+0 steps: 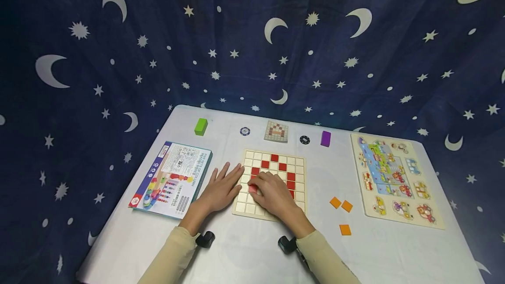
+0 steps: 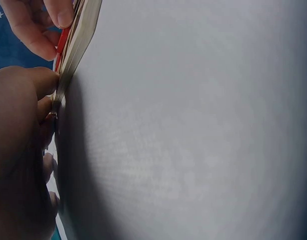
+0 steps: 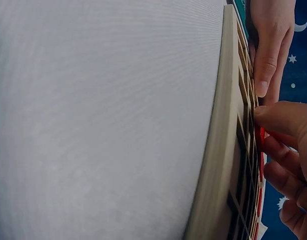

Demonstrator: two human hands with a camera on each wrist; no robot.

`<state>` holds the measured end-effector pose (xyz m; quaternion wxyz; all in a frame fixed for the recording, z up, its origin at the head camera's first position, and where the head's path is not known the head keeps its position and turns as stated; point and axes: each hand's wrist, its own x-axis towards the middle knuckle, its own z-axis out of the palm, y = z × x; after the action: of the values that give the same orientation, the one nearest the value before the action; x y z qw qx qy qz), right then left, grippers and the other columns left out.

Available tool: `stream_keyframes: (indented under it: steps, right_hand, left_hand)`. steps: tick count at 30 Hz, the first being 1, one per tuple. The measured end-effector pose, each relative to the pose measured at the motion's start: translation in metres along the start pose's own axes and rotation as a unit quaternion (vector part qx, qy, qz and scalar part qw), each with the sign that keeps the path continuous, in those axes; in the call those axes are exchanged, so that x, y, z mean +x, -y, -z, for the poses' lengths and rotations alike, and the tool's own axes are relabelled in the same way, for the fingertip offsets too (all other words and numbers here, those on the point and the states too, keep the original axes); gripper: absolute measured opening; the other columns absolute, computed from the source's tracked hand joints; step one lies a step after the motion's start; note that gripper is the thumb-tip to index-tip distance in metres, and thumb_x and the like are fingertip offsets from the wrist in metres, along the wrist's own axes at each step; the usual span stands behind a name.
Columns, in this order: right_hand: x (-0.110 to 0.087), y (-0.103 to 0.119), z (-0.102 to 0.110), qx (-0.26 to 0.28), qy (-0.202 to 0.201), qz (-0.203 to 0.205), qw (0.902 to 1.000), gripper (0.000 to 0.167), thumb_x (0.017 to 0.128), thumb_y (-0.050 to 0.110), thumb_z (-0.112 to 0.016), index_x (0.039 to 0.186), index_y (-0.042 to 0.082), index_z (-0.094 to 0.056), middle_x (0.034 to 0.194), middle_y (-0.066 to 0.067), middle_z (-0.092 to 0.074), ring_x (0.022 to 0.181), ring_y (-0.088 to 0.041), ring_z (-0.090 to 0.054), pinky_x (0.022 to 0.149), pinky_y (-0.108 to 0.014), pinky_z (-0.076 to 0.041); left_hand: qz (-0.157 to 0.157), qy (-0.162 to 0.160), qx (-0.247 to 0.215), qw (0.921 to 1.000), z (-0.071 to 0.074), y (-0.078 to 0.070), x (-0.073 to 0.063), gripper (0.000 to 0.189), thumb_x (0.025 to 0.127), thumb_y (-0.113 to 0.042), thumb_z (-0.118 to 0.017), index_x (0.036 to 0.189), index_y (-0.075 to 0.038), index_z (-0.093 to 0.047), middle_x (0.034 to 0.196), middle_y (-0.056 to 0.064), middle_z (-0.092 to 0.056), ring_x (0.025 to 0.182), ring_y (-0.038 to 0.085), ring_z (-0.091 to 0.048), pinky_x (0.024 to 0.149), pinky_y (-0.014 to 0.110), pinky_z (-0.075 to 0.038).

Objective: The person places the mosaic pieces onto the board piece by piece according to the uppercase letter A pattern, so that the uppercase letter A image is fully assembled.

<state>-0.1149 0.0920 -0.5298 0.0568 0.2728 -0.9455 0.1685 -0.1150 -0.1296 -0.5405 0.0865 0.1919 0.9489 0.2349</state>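
A square wooden grid board point(image 1: 247, 208) lies in front of me, cream cells all over and red tiles point(image 1: 291, 184) forming a peaked shape. My right hand point(image 1: 274, 193) is over the lower middle of the board, thumb and fingertips pinching a red tile point(image 1: 252, 189) near its left side. In the right wrist view this red tile point(image 3: 259, 132) sits between thumb and fingers, right at the board's surface. With fingers spread, my left hand point(image 1: 221, 191) rests at the board's left edge, thumb touching it. The right hand hides part of the pattern.
A small pattern card point(image 1: 276, 131) lies behind the board, between two poker chips point(image 1: 245, 131). Farther out are a green block point(image 1: 201, 127) and a purple block point(image 1: 325, 138). Left is a boxed toy point(image 1: 173, 179); right, several orange tiles point(image 1: 345, 230) and a picture puzzle point(image 1: 372, 207).
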Motion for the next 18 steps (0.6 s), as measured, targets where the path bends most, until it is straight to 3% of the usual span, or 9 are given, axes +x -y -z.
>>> stream_keyframes:
  steps: [9, 18]
  right_hand:
    - [-0.002, -0.001, 0.002, 0.003, 0.001, -0.014, 0.9999, 0.025, 0.092, 0.027, -0.084, 0.115, 0.019, -0.082, 0.111, 0.001, -0.076, 0.104, -0.019, -0.07, 0.093, -0.04, -0.057]
    - [-0.013, -0.009, 0.016, 0.057, -0.006, -0.04, 0.9975, 0.024, 0.093, 0.026, -0.082, 0.117, 0.024, -0.08, 0.108, 0.005, -0.075, 0.101, -0.016, -0.069, 0.091, -0.04, -0.056]
  left_hand:
    - [-0.001, 0.002, -0.002, 1.0, -0.001, -0.001, 0.001, 0.059, 0.113, -0.035, -0.048, 0.168, -0.017, -0.035, 0.177, 0.003, -0.033, 0.169, 0.037, -0.014, 0.134, 0.069, -0.01]
    - [0.002, 0.002, 0.006, 1.0, -0.003, 0.002, 0.001, 0.06, 0.113, -0.035, -0.047, 0.169, -0.018, -0.034, 0.177, 0.002, -0.032, 0.169, 0.037, -0.013, 0.134, 0.068, -0.009]
